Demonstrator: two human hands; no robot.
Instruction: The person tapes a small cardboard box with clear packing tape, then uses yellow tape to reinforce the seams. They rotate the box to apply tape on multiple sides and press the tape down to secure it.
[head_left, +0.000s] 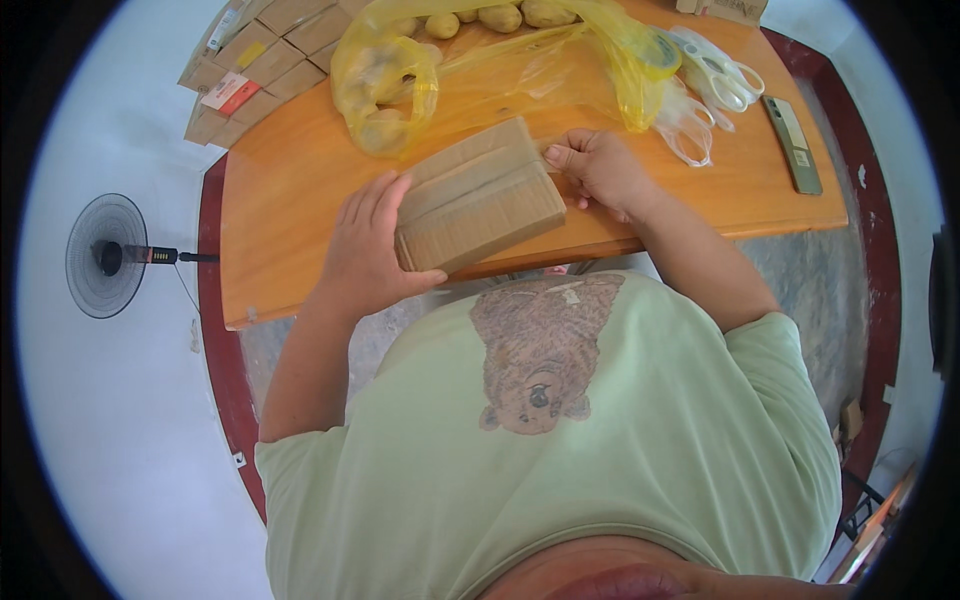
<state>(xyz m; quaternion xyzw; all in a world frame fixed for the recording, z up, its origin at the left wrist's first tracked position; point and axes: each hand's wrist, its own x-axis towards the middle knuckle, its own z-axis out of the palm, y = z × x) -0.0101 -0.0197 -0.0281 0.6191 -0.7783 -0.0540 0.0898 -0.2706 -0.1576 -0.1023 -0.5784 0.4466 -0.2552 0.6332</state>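
Observation:
A brown cardboard box [480,195] lies at a slant by the table's near edge, with a strip of clear tape along the seam on its top. My left hand [372,235] grips its left end, thumb on the near side and fingers over the far one. At the box's right end my right hand [600,170] is closed in a pinch, thumb against forefinger. What lies between those fingertips, perhaps the tape's end, is too small to make out.
Beyond the box, a yellow plastic bag [500,85] spreads over potatoes [500,18]. To its right are a tape roll [660,50], white-handled scissors [722,75] and a phone [793,145]. Stacked cardboard boxes [270,62] stand far left; a fan [107,256] is left of the table [270,220].

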